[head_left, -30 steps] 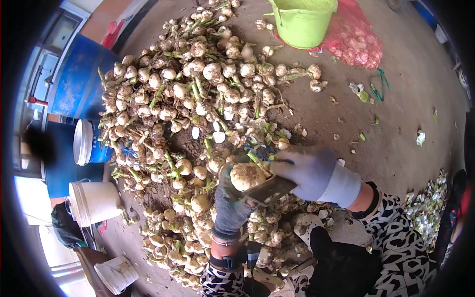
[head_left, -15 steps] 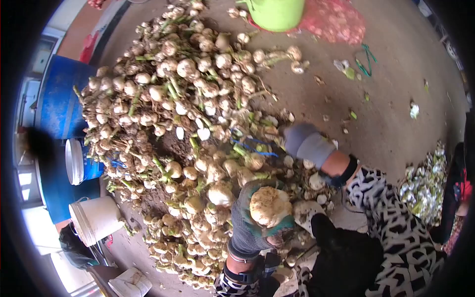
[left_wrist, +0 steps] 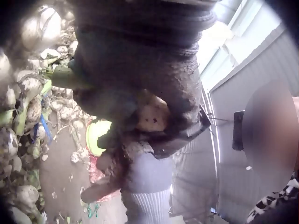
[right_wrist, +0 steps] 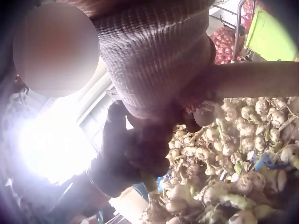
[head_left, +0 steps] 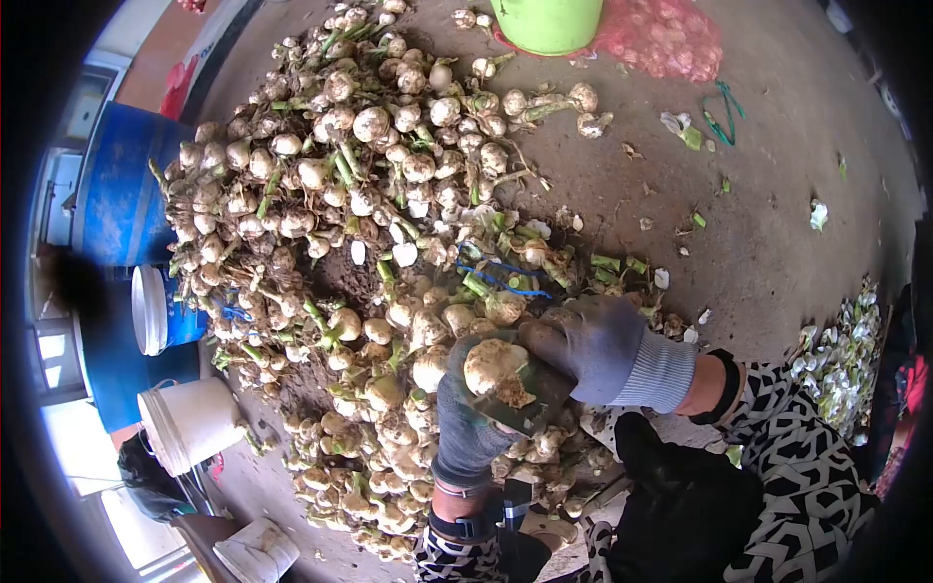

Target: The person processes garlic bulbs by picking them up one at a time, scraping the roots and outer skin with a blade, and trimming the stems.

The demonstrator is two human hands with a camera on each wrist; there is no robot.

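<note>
Over heaped garlic, the left hand is gripping 1 bulb; the right hand, clamping a knife, should be angling outward.

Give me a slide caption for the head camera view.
Left hand cradling a bulb, right hand with a blade beside it, over a garlic pile; green bucket beyond.

Bulb pile right of buckets

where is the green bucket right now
In the head view, the green bucket is at the top edge, just right of centre, immediately left of the red mesh bag.
</note>
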